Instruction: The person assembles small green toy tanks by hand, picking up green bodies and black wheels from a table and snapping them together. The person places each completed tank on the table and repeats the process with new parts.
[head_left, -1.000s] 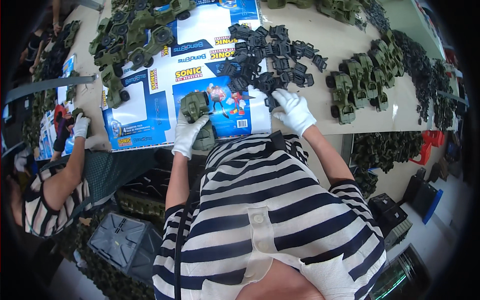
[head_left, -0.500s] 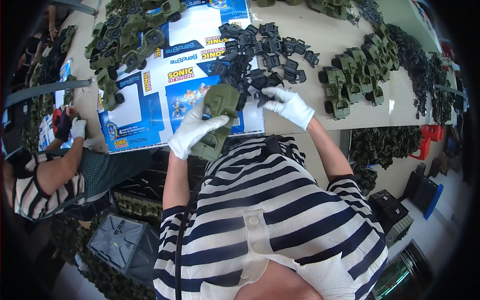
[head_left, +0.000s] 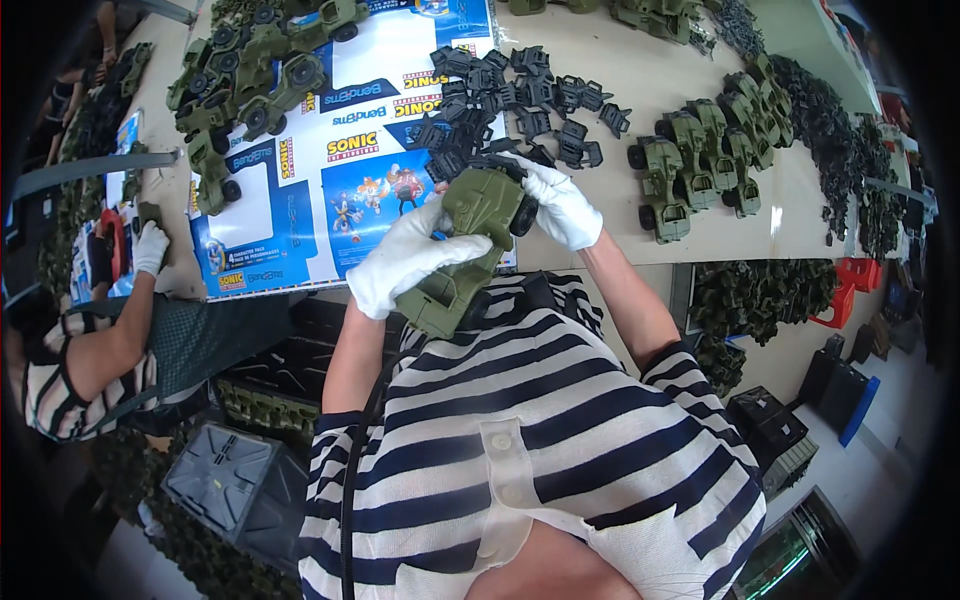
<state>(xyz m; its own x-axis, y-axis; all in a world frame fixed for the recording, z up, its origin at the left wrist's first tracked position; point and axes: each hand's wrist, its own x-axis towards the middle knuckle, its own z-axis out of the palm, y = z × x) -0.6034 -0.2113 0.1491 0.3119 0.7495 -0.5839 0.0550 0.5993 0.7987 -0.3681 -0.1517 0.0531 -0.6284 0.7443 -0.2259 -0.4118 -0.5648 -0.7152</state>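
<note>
My left hand (head_left: 405, 262), in a white glove, is wrapped round an olive-green toy truck (head_left: 478, 205), held tilted above the table's front edge. Its black wheels show on the right side. My right hand (head_left: 562, 205), also gloved in white, has its fingers closed at the truck's front end. They press a black plastic bumper-like part (head_left: 502, 160) there; whether it is seated cannot be seen. Just beyond lies a heap of similar black parts (head_left: 535, 92). The right palm is close to the truck's front wheel.
Blue-and-white printed card sheets (head_left: 300, 225) cover the table's left side. Green toy trucks (head_left: 265, 80) are piled at far left; more trucks (head_left: 690, 150) stand in rows at right, beside dark small parts (head_left: 825, 130). A co-worker's gloved hand (head_left: 152, 248) works at left. A grey crate (head_left: 235, 480) stands below.
My right hand has brought a black part from the edge of the heap to the truck's front. The truck has tilted and shifted slightly right in my left hand.
</note>
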